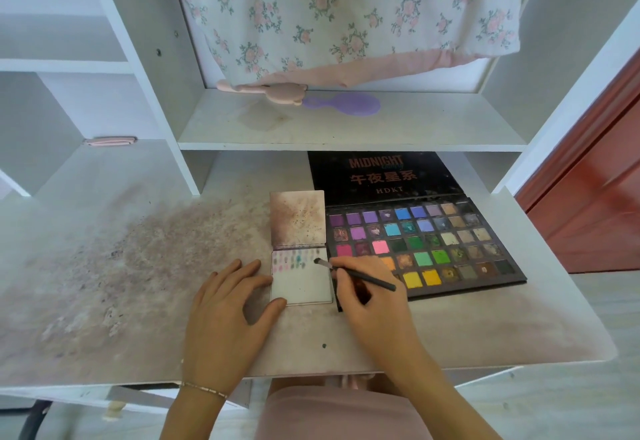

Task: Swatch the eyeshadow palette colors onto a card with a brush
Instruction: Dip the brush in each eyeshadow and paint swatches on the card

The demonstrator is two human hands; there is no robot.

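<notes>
An open eyeshadow palette (450,231) with several coloured pans lies on the desk at the right, its black lid (381,173) flat behind it. Left of it lies a small white card pad (304,283), with a row of pink, green and teal swatches along its top edge and its stained cover (298,218) flipped back. My left hand (228,304) rests flat beside the card, thumb and fingertips pressing its left edge. My right hand (370,294) grips a thin black brush (360,275), whose dark tip touches the card's upper right corner.
The white desk (138,283) is smeared with powder stains at the left. A shelf (346,124) above holds a purple hand mirror (346,103) and a pink bear-shaped item (270,91). Floral cloth (346,13) hangs behind. A red door (595,180) stands at the right.
</notes>
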